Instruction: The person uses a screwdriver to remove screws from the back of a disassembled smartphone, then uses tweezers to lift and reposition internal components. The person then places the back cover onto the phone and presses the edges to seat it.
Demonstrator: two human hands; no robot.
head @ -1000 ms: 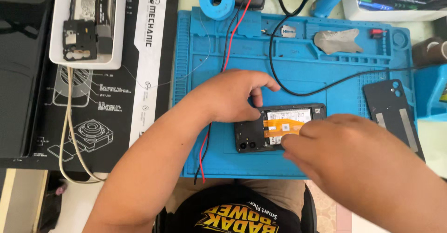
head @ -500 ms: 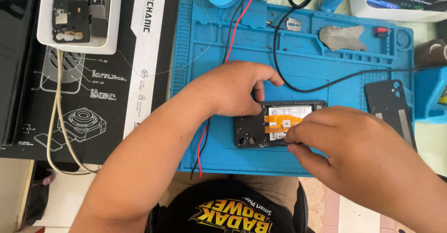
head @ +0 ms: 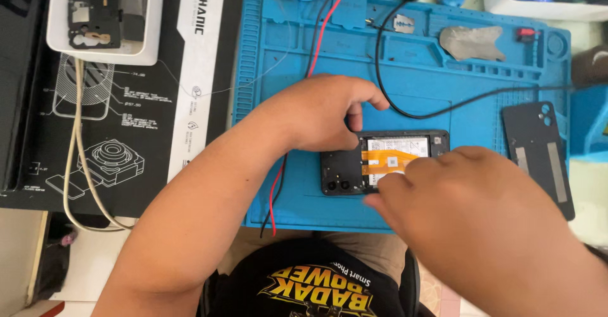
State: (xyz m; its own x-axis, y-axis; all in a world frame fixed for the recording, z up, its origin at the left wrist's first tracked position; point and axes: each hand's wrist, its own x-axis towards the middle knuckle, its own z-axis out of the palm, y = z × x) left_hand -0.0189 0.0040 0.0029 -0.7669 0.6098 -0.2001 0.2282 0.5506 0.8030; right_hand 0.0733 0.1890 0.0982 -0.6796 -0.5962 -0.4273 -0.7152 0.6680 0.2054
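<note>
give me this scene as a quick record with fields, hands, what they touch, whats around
surface: blue repair mat on a desk
main item: opened phone, back off, orange flex cable showing
left hand: left hand pressing on the phone's top edge
right hand: right hand with fingertips on the phone's lower edge
right of phone: black back cover lying flat
across mat: red wire and black cable
top left: white tray of phone parts
</note>
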